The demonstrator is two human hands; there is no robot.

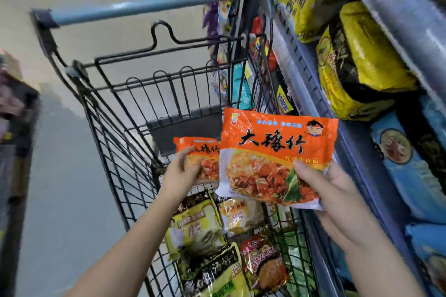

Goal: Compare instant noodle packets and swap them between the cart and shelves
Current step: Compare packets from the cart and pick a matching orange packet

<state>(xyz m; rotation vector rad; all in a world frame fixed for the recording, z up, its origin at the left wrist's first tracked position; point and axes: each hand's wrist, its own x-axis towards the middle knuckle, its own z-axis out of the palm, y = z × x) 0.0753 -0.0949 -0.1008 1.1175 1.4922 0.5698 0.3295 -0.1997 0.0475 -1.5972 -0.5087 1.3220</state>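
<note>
Above the black wire cart (113, 137), left hand (183, 172) grips one orange plastic noodle packet (205, 152), right hand (337, 190) its twin packet (272, 159) (lookalikes, easily muddled when swapping).

Shop aisle, cart (135, 113), stocked shelves (376, 38)

Left hand (181, 173) and right hand (337, 191) are raised, both gripping.
</note>
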